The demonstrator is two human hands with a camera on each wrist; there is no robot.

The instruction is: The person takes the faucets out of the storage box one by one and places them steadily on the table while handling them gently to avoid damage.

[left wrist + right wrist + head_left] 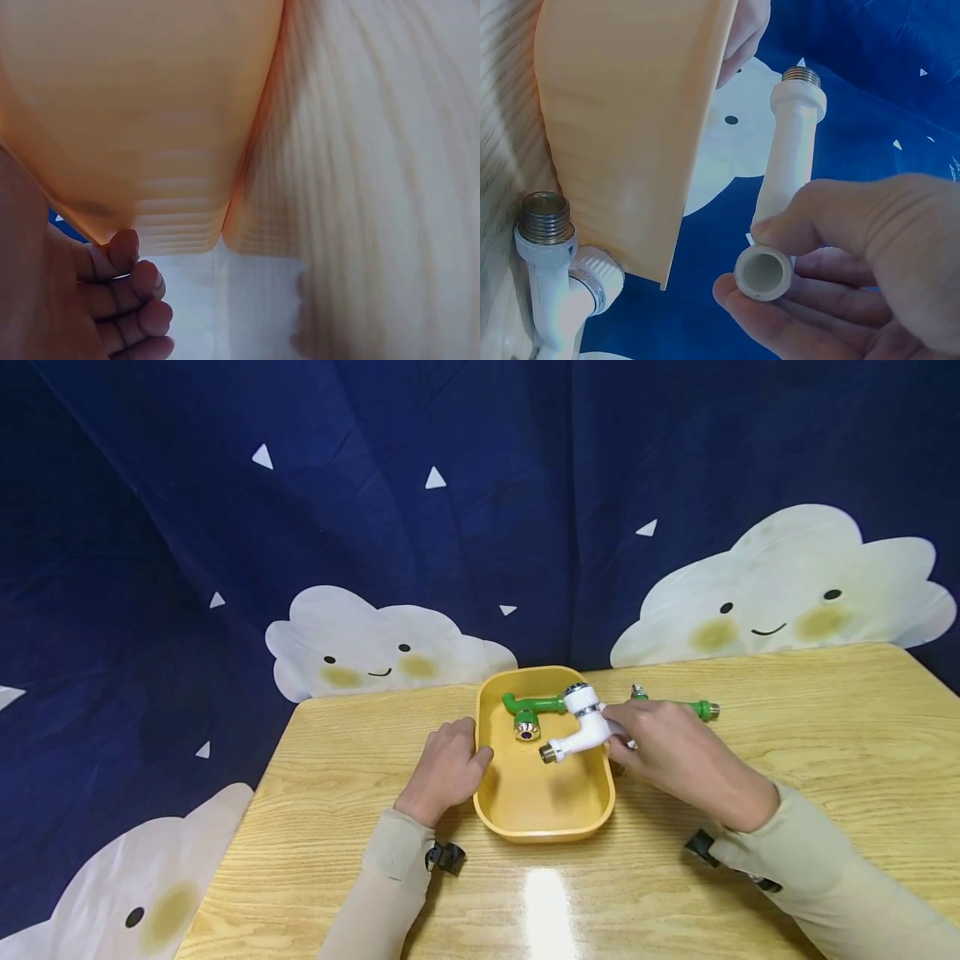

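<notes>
My right hand (678,756) pinches a white plastic tap (588,731) by its spout, over the right side of a yellow bin (543,837). The tap's brass threaded end points left, and the right wrist view shows its open spout mouth beside the thumb. Inside the bin, near the back, lies a green tap (527,723) with a chrome-capped knob. My left hand (447,770) holds the bin's left rim, thumb over the edge and fingers outside. In the left wrist view the fingertips (154,319) curl close to the bin's outer wall.
Right of the bin, another green tap (705,709) lies on the wooden table (825,735), partly hidden behind my right hand. A second white tap (551,292) rests beside the bin's wall. A dark blue curtain (480,527) with cloud prints hangs behind the table.
</notes>
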